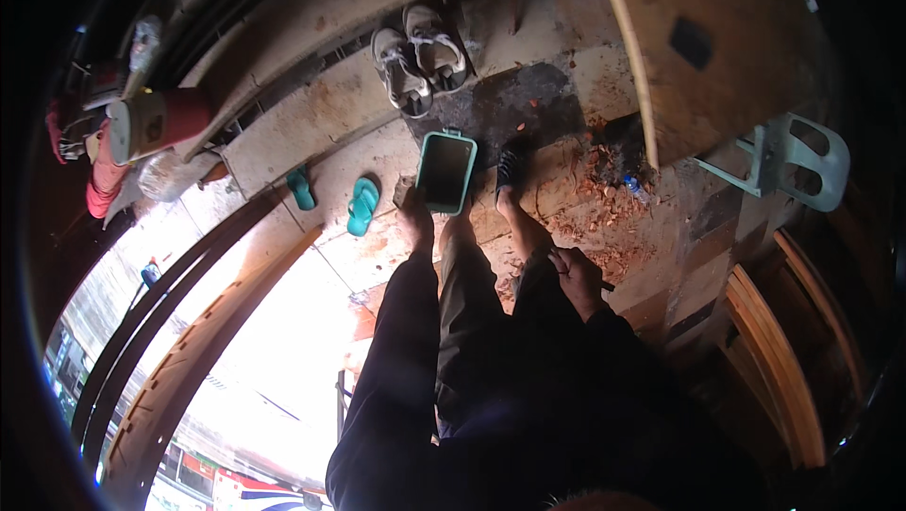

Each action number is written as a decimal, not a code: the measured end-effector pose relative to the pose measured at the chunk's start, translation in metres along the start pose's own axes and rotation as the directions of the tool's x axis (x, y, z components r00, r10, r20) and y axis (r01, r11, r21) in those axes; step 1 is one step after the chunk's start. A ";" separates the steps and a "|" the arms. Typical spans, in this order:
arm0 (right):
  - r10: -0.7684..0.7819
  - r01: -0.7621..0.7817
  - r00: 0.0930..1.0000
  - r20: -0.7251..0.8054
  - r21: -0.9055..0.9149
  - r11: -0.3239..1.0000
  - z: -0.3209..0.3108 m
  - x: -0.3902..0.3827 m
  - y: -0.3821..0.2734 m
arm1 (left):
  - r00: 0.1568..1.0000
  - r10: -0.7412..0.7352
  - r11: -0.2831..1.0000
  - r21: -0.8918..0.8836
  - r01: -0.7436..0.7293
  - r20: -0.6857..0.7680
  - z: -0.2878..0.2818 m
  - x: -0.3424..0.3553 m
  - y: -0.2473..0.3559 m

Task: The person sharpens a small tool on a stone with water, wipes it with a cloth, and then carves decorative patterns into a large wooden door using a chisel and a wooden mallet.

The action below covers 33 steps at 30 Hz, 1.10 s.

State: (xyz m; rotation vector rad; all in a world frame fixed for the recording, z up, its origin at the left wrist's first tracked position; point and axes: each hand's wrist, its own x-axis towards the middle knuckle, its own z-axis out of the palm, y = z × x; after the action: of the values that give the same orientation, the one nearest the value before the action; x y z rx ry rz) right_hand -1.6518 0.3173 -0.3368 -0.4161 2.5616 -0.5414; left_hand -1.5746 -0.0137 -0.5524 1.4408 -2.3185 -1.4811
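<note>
My left hand (413, 220) grips the left side of a green rectangular container (446, 171) with a dark inside, held over my left foot. A brownish patch beside those fingers is too unclear to name. My right hand (578, 277) is closed by my right leg around a dark, narrow object (606, 286), mostly hidden by the fingers. My right foot wears a dark shoe (507, 166). Left of the container lie teal flip-flops (362, 204), and a pair of pale sneakers (435, 49) stands above it.
A leaning wooden board (717, 58) is at upper right, beside a pale plastic chair (812, 162). Reddish debris (604, 171) and a small blue bottle (634, 187) lie on the floor. A pink bucket (165, 119) and bundles sit left; wooden frames (774, 360) stand lower right.
</note>
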 end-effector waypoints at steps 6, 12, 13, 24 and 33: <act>-0.066 0.068 0.995 0.076 -0.021 0.997 0.057 0.037 0.053 | 0.984 -0.087 0.995 -0.050 0.081 -0.152 0.090 0.037 -0.053; -0.113 0.120 0.983 0.145 -0.039 0.992 0.054 0.065 0.069 | 0.972 -0.046 0.995 -0.095 0.025 -0.229 0.156 0.077 -0.134; -0.122 0.131 0.981 0.153 -0.050 0.990 0.053 0.069 0.072 | 0.959 -0.002 0.994 -0.109 -0.030 -0.284 0.168 0.085 -0.140; -0.078 0.080 0.986 0.146 -0.007 0.997 0.040 0.106 0.082 | 0.909 -0.184 0.939 -0.340 0.050 -0.373 0.267 0.179 -0.153; -0.181 0.172 0.979 0.098 0.090 0.981 0.043 0.124 0.075 | 0.853 -0.319 0.847 -0.528 0.061 -0.413 0.272 0.265 -0.192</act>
State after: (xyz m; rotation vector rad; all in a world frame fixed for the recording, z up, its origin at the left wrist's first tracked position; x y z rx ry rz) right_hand -1.7473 0.3232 -0.4535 -0.6307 2.4060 -0.6666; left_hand -1.7233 -0.0347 -0.9510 1.6718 -1.3925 -1.3969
